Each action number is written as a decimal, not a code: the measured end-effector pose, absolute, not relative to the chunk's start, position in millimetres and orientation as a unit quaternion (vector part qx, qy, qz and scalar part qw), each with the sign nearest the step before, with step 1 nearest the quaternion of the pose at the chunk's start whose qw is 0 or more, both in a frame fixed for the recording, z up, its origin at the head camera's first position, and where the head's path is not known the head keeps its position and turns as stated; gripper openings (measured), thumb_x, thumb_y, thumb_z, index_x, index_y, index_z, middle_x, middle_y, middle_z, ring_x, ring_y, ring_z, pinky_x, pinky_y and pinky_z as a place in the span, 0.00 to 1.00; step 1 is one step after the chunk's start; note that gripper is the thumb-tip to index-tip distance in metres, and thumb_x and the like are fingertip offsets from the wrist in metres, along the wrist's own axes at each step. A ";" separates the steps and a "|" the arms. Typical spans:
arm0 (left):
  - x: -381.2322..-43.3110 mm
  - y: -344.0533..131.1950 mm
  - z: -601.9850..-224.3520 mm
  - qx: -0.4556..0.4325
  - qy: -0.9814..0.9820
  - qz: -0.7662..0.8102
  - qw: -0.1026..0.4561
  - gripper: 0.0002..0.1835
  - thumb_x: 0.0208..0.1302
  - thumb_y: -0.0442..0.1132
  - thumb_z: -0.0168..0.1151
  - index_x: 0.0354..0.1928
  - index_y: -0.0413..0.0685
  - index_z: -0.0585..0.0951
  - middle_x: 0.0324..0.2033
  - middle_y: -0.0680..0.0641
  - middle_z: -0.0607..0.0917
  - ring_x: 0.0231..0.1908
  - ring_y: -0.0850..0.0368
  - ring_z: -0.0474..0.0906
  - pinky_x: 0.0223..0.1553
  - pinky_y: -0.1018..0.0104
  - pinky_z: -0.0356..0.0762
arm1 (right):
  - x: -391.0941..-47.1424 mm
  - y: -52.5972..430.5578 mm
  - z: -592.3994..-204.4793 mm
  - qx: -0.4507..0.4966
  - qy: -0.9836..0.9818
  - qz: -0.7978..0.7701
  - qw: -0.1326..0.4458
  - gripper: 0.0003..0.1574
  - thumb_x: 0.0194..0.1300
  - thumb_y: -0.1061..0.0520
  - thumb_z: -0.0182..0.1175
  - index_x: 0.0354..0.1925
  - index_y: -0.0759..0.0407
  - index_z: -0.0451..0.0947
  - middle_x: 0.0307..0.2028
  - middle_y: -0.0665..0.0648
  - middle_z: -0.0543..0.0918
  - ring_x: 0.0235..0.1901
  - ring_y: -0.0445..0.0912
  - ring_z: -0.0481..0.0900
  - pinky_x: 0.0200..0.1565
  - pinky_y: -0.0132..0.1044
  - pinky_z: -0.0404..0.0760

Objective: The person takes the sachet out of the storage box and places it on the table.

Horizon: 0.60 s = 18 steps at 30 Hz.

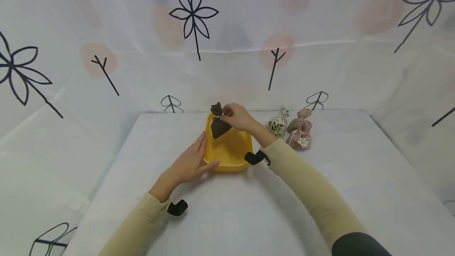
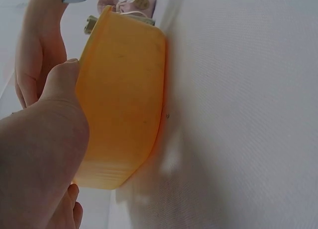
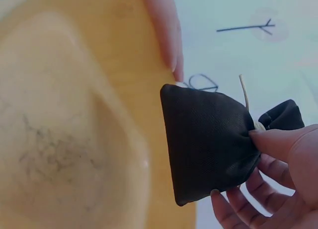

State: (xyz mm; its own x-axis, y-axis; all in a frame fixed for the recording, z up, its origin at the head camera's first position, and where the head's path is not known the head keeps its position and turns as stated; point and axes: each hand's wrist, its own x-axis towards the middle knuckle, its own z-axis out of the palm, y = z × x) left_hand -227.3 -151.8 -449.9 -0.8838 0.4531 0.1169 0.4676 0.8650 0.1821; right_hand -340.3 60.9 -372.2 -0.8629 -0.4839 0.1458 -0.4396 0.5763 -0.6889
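Observation:
A small dark drawstring pouch [image 3: 208,139], tied with a pale cord, hangs over a yellow plastic basin [image 1: 229,165]. My right hand [image 1: 238,117] pinches it near its tied neck; the right wrist view shows the thumb across the cord and fingers below the cloth. My left hand [image 1: 190,161] rests against the basin's near left corner, fingers along the outer left side and thumb at the front rim. In the left wrist view the left hand [image 2: 44,139] touches the basin's outer wall [image 2: 124,90]. The basin floor [image 3: 54,154] bears dark scuffs.
Right of the basin lie a pale pouch [image 1: 278,123] with a rosette and a pink pouch [image 1: 300,137] with a white flower, a brownish pouch [image 1: 304,113] close to it. A white cloth [image 1: 341,177] covers the table, and a patterned sheet [image 1: 234,19] hangs behind.

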 end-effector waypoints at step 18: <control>-226.4 -150.0 -445.2 -0.228 -0.968 -0.101 0.018 0.55 0.58 0.76 0.34 0.73 0.38 0.43 0.73 0.44 0.39 0.71 0.53 0.42 0.69 0.58 0.48 | -303.2 105.7 -351.5 -0.285 0.866 -0.411 0.007 0.16 0.66 0.52 0.58 0.50 0.56 0.74 0.45 0.54 0.77 0.48 0.48 0.74 0.52 0.46 0.74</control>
